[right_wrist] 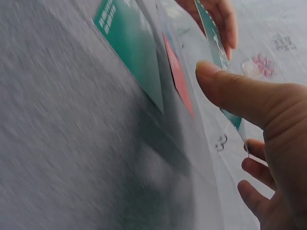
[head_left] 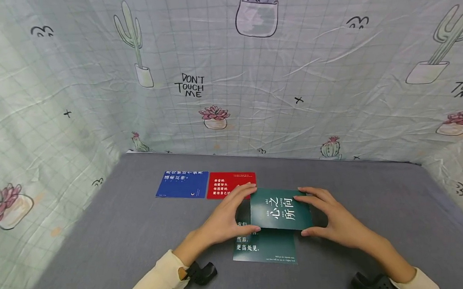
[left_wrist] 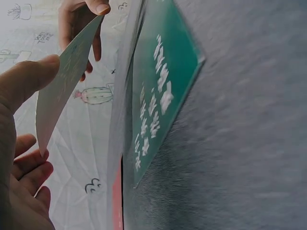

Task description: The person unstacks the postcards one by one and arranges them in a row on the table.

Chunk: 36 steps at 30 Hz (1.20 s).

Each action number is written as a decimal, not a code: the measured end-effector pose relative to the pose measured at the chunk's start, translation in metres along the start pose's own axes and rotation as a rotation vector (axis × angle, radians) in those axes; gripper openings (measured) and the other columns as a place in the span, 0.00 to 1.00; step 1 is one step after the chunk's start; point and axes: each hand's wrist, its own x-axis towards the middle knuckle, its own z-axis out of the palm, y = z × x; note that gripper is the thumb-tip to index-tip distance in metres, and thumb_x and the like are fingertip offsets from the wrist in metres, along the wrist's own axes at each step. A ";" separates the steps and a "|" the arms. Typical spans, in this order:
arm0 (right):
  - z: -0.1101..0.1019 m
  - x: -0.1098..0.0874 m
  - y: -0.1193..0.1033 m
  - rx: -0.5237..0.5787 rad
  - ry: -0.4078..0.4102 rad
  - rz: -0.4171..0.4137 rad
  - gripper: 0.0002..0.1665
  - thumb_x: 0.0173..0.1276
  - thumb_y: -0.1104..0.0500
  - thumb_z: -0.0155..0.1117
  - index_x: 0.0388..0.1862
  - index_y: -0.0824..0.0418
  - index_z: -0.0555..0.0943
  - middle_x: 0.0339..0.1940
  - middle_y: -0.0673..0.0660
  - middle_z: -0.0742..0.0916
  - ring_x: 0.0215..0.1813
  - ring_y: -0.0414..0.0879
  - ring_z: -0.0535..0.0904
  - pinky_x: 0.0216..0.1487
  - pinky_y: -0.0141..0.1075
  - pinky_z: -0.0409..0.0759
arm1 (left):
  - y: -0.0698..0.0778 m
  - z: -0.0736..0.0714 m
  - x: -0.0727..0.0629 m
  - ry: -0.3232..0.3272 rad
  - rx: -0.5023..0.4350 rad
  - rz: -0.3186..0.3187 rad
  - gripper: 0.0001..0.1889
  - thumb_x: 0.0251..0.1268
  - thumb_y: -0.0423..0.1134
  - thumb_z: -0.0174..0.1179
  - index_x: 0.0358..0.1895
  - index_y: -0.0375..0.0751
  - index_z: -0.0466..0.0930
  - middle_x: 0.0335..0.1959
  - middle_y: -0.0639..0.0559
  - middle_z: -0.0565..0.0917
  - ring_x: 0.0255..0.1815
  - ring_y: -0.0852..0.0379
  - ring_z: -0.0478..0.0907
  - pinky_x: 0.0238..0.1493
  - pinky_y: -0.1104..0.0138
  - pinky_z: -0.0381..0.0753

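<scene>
A dark green card (head_left: 281, 208) with white characters is held up by its two side edges, one hand at each. My left hand (head_left: 223, 218) grips its left edge, thumb at the lower corner and fingers at the upper one. At the right edge, my right hand (head_left: 339, 219) grips it with thumb below and fingertips above. Under it a second green card (head_left: 271, 248) lies flat on the table, its upper part hidden. The left wrist view shows a gap between the raised card (left_wrist: 67, 81) and the lying card (left_wrist: 177, 52).
A blue card (head_left: 184, 185) and a red card (head_left: 230, 183) lie side by side farther back on the grey tabletop (head_left: 124, 242). My left fingers cover part of the red one. A cactus-print cloth (head_left: 252, 75) hangs behind and at both sides.
</scene>
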 end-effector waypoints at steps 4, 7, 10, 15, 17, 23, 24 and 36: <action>-0.005 0.004 0.011 0.016 -0.011 -0.008 0.44 0.50 0.43 0.76 0.66 0.51 0.71 0.70 0.55 0.67 0.67 0.51 0.61 0.53 0.56 0.71 | -0.003 0.003 0.012 -0.014 0.024 -0.017 0.44 0.48 0.49 0.72 0.70 0.45 0.63 0.73 0.53 0.60 0.73 0.56 0.53 0.65 0.50 0.65; -0.008 0.008 0.019 0.017 -0.025 -0.009 0.44 0.50 0.43 0.75 0.66 0.51 0.72 0.70 0.56 0.67 0.67 0.54 0.61 0.53 0.57 0.71 | -0.006 0.004 0.020 -0.027 0.052 -0.024 0.42 0.48 0.50 0.72 0.69 0.44 0.64 0.73 0.53 0.60 0.72 0.58 0.54 0.66 0.53 0.64; -0.012 0.014 0.026 0.021 -0.039 -0.001 0.44 0.50 0.43 0.75 0.66 0.52 0.72 0.70 0.56 0.67 0.68 0.55 0.60 0.54 0.58 0.69 | -0.009 0.006 0.028 -0.029 0.077 -0.022 0.41 0.48 0.50 0.72 0.67 0.43 0.66 0.72 0.52 0.61 0.73 0.57 0.54 0.68 0.54 0.62; -0.015 0.023 0.036 0.023 -0.062 0.009 0.44 0.49 0.43 0.76 0.65 0.54 0.73 0.69 0.58 0.68 0.67 0.57 0.59 0.55 0.59 0.68 | -0.013 0.007 0.039 -0.036 0.100 -0.046 0.39 0.49 0.50 0.72 0.65 0.41 0.68 0.72 0.51 0.61 0.74 0.55 0.52 0.71 0.54 0.55; -0.016 0.026 0.040 0.015 -0.071 0.014 0.44 0.49 0.44 0.77 0.65 0.55 0.73 0.69 0.59 0.68 0.67 0.58 0.59 0.55 0.60 0.68 | -0.015 0.007 0.044 -0.049 0.113 -0.069 0.40 0.49 0.51 0.72 0.66 0.42 0.67 0.72 0.51 0.61 0.74 0.54 0.51 0.71 0.55 0.53; -0.018 0.033 0.050 0.006 -0.097 0.033 0.45 0.49 0.44 0.77 0.66 0.55 0.73 0.70 0.59 0.68 0.68 0.60 0.59 0.56 0.62 0.66 | -0.020 0.010 0.056 -0.074 0.178 -0.103 0.41 0.49 0.52 0.71 0.67 0.41 0.67 0.72 0.50 0.62 0.75 0.53 0.49 0.73 0.59 0.46; -0.019 0.035 0.051 0.006 -0.098 0.033 0.45 0.49 0.44 0.76 0.66 0.56 0.73 0.70 0.60 0.68 0.68 0.60 0.58 0.56 0.62 0.66 | -0.021 0.011 0.059 -0.076 0.187 -0.103 0.41 0.48 0.52 0.71 0.67 0.41 0.67 0.72 0.50 0.62 0.75 0.53 0.49 0.73 0.59 0.45; -0.018 0.053 0.070 0.021 -0.163 0.097 0.44 0.51 0.43 0.76 0.66 0.54 0.73 0.70 0.60 0.67 0.69 0.62 0.55 0.58 0.67 0.60 | -0.032 0.014 0.079 -0.132 0.284 -0.159 0.41 0.49 0.53 0.70 0.67 0.40 0.67 0.71 0.48 0.64 0.75 0.53 0.51 0.73 0.62 0.42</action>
